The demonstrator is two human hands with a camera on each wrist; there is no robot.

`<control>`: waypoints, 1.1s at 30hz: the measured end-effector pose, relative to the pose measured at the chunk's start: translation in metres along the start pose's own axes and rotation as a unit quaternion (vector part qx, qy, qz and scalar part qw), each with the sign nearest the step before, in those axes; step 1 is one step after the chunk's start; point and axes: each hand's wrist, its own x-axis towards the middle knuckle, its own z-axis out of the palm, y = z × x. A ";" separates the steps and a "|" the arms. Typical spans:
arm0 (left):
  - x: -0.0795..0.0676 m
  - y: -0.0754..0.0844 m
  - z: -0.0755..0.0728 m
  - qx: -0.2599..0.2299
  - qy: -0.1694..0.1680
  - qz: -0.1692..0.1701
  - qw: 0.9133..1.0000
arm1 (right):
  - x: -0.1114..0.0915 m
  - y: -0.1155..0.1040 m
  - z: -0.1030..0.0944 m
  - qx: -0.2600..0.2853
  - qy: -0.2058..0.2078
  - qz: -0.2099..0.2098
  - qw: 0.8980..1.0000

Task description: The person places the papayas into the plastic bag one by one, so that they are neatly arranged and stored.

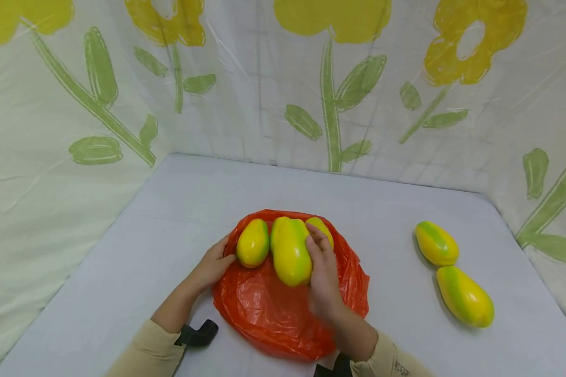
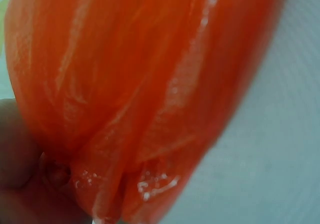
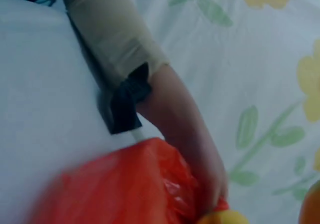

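Observation:
A red plastic bag lies spread open on the table. My left hand grips its left rim; the left wrist view shows the bag's film bunched against my fingers. Over the bag, my right hand holds a yellow-green papaya by its right side. One papaya sits inside the bag at the left, and another shows partly behind my right fingers. Part of a further fruit peeks out behind the held one. Blurred red bag fills the bottom of the right wrist view.
Two more papayas lie close together on the white table, right of the bag. A flower-printed curtain hangs along the table's back and sides. Black straps are on both wrists.

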 end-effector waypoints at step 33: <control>-0.002 0.002 0.000 0.024 0.011 -0.001 1.000 | -0.025 0.084 0.040 -0.108 -0.080 0.123 0.983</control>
